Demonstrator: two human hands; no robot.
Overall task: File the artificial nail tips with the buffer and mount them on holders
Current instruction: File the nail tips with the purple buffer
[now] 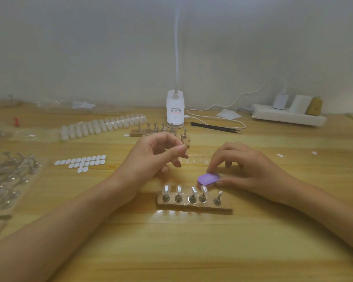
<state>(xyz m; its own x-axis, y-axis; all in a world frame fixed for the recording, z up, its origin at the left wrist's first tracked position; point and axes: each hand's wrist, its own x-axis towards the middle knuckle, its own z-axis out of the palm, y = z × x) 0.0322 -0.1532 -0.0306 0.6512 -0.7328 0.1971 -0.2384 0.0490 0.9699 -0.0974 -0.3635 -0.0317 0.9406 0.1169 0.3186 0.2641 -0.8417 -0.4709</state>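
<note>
Four nail tips (166, 189) sit on the five-post holder block (194, 206) at lower centre; we see the rightmost post (218, 198) bare. Purple buffer (208, 178) lies on the table (171, 251) just above the block, centre-right. Right hand (245, 165) pinches it, index on the far edge, thumb on the near side. Left hand (155, 157) is raised at centre, fingers curled, thumb meeting index; we can't tell whether anything sits between them.

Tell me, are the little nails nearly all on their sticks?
Nearly, for this row. Four holders on the near wooden base carry nail tips; the fifth holder is bare. The right hand grips the purple buffer; the left hand pinches something too small to tell. The far base's holders are empty.
</note>
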